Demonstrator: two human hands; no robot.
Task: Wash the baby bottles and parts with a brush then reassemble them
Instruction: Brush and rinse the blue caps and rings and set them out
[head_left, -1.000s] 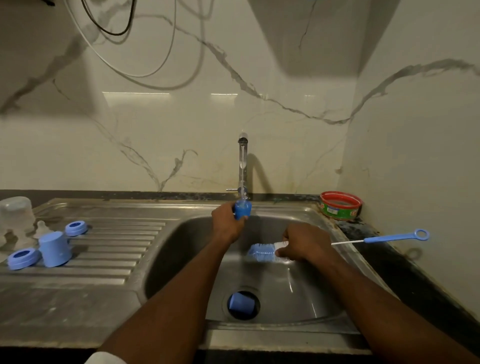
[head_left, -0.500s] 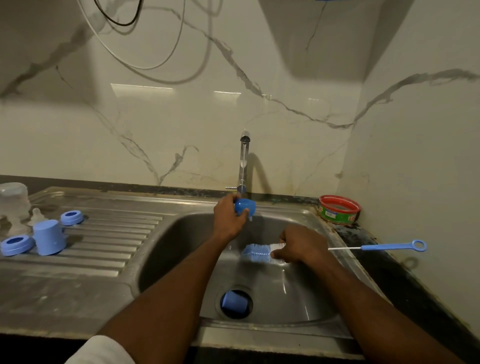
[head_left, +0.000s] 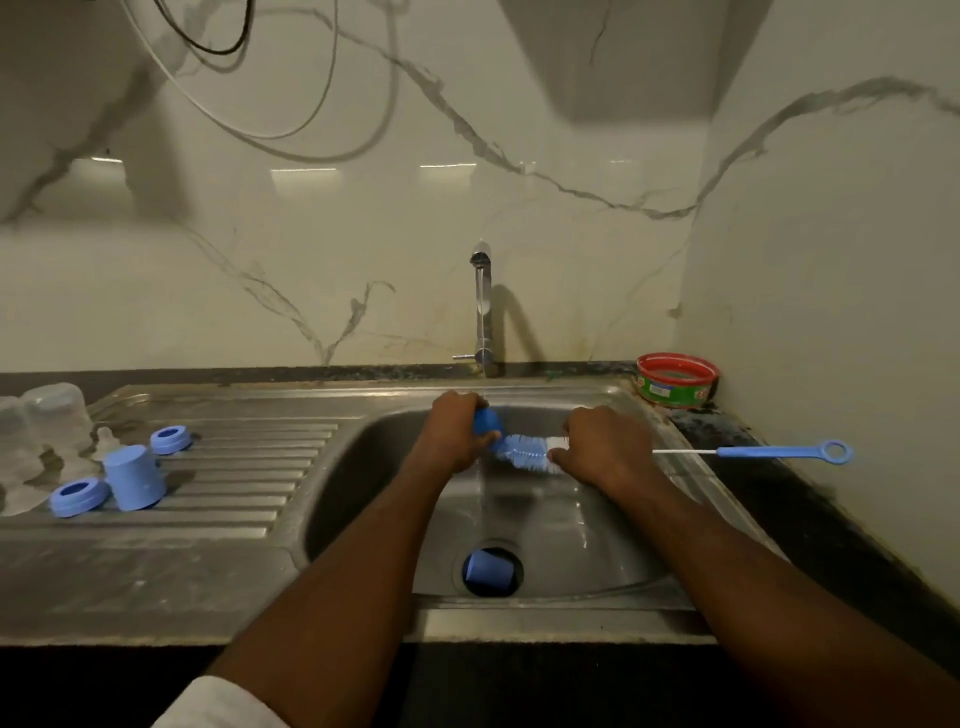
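Blue bottle cap (head_left: 487, 422), gripped in the left hand (head_left: 453, 428) over the sink basin (head_left: 597, 530) below the tap (head_left: 482, 312); bristle tip of the bottle brush (head_left: 524, 453) touching its mouth, brush clamped near the bristles by the right hand (head_left: 602, 449), handle pointing right. Second blue cap (head_left: 487, 569) in the drain. On the drainboard (head_left: 249, 483), left: inverted blue cap (head_left: 132, 477), two blue collar rings (head_left: 78, 496) (head_left: 170, 439), clear bottles (head_left: 49, 410); red-rimmed tub (head_left: 675, 380) at the back right corner.

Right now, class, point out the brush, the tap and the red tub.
brush (head_left: 522, 451), head view, on the blue bristles.
tap (head_left: 483, 312), head view, on the upright spout.
red tub (head_left: 675, 387), head view, on its side wall.
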